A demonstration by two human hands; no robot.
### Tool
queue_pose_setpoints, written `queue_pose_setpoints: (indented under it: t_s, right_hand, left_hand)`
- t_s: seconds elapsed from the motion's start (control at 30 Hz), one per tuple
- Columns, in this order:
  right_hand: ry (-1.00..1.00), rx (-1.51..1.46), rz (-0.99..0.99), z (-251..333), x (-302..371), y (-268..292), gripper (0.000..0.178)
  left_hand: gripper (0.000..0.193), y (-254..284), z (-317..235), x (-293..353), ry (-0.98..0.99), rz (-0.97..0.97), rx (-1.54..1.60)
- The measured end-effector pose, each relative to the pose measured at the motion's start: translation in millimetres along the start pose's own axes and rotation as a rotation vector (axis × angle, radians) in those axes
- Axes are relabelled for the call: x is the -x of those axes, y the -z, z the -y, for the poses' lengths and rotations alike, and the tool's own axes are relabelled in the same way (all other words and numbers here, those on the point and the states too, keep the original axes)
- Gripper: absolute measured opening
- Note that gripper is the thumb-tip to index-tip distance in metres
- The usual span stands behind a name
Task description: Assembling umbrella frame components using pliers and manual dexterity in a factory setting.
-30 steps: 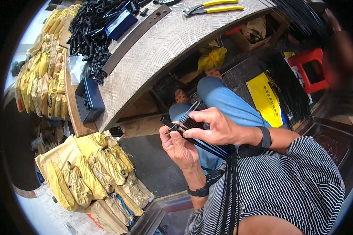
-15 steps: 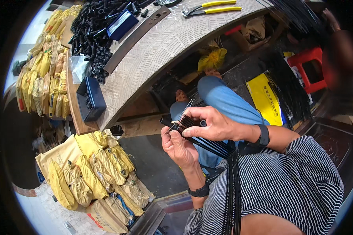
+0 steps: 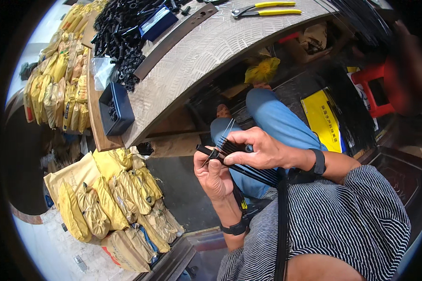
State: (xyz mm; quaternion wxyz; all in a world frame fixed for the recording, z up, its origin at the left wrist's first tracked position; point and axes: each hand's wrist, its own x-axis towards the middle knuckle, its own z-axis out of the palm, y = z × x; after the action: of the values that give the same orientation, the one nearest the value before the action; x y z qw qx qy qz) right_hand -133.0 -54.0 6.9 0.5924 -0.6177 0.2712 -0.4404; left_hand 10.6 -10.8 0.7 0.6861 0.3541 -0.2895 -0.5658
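Note:
Both hands are closed around a fanned bundle of thin black rods point(image 3: 254, 173), which looks like a set of umbrella ribs. My left hand point(image 3: 215, 181) pinches the end of a black tube point(image 3: 204, 150) at the head of the bundle, thumb and fingertips together. Over the rods lies my right hand point(image 3: 261, 149), its thumb pressing close to the left fingertips. A thin metal wire point(image 3: 229, 125) sticks up between the hands. The small joint there is largely hidden by the fingers. Long black rods point(image 3: 282, 225) run down across the striped shirt.
A workbench point(image 3: 187, 61) ahead bears pliers with yellow handles point(image 3: 269, 8), a flat metal bar point(image 3: 173, 41), a pile of black parts point(image 3: 115, 40) and a blue bin point(image 3: 119, 117). Yellow wrapped bundles point(image 3: 105, 206) lie left. A red stool point(image 3: 373, 89) stands right, near another person.
The view has shifted slightly, so the bench and bundles appear a little farther right. My hands keep their grip on the rods, with only small finger movement.

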Motion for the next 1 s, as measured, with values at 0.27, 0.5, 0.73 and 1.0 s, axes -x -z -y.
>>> queue_pose_setpoints:
  t_s: [0.27, 0.5, 0.73, 1.0]
  right_hand:
    - [-0.118, -0.030, 0.000, -6.4, -4.4, -2.0, 0.027]
    - [-0.156, -0.147, -0.034, -13.8, -1.6, -4.7, 0.028]
    - [-0.110, -0.170, -0.024, -7.6, -5.8, -4.1, 0.027]
    - [-0.145, -0.153, 0.029, 2.4, -5.6, -1.7, 0.022]
  left_hand:
    - [0.014, 0.5, 0.1, 2.7, -0.004, -0.006, -0.014]
    - [0.015, -0.7, 10.9, 3.6, -0.076, -0.084, -0.093]
    - [0.020, -7.3, 4.6, 4.2, -0.118, -0.067, -0.125]
    - [0.029, -15.5, 3.9, 10.0, -0.124, -0.211, -0.108]
